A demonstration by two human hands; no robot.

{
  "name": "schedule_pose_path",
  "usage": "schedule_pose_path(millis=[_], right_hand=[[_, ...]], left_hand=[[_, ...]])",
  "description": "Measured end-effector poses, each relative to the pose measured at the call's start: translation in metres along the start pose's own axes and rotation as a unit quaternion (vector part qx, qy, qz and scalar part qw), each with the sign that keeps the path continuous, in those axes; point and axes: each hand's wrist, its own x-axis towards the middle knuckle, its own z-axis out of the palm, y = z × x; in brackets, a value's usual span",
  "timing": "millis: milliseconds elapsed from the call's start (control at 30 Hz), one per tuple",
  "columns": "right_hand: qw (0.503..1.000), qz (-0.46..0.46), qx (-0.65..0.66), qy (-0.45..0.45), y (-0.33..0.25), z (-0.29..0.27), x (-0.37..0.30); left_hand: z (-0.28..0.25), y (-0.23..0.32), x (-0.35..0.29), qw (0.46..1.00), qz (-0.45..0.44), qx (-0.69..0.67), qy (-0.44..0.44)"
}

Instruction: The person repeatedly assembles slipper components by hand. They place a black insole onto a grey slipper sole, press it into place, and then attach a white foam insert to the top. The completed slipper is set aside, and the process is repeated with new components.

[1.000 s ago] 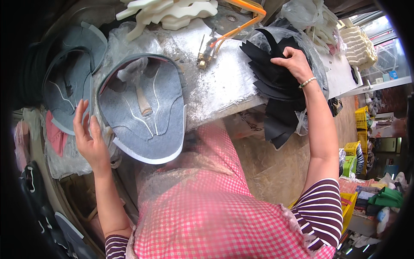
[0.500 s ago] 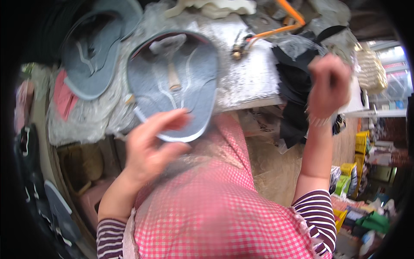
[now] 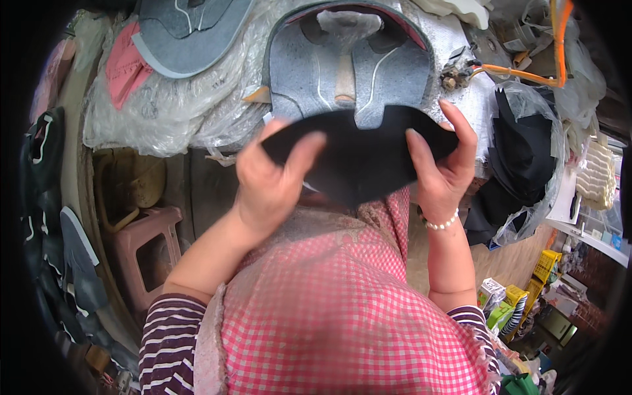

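Between both hands I hold a black, flat, flexible piece (image 3: pixel 355 158) with pointed ends and a small notch in its upper edge. My left hand (image 3: pixel 266 187) pinches its left end, thumb on top. On its right end, my right hand (image 3: pixel 444 168) has the thumb on top and other fingers at the edge, index finger raised. Just beyond and partly behind the black piece lies a grey, rounded, shell-like piece (image 3: pixel 296 76) with white curved lines and a raised rim. The black piece hides its near end.
Similar black pieces (image 3: pixel 523 148) lie in clear plastic at the right. An orange tube with a brass fitting (image 3: pixel 454 78) is at the back right. Another grey piece (image 3: pixel 187 46) and a pink piece (image 3: pixel 128 66) rest on plastic wrap at the left, above a pink stool (image 3: pixel 148 224).
My right hand has come from the black pile at the right to the middle with a black piece. My left hand has taken its other end. The view has shifted.
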Motion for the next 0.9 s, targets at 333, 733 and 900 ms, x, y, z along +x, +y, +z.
schedule_pose_path(millis=[333, 733, 900], right_hand=[[0.972, -0.103, -0.203, -0.052, 0.042, 0.03, -0.003], [0.979, 0.015, -0.195, -0.056, 0.03, 0.039, 0.003], [0.972, 0.074, -0.216, -0.048, 0.03, 0.037, 0.006]], left_hand=[[0.007, -0.039, 0.032, 0.961, 0.163, 0.219, 0.049], [0.005, -0.035, 0.049, 0.939, 0.154, 0.306, -0.001], [0.009, -0.031, 0.047, 0.932, 0.142, 0.334, 0.016]])
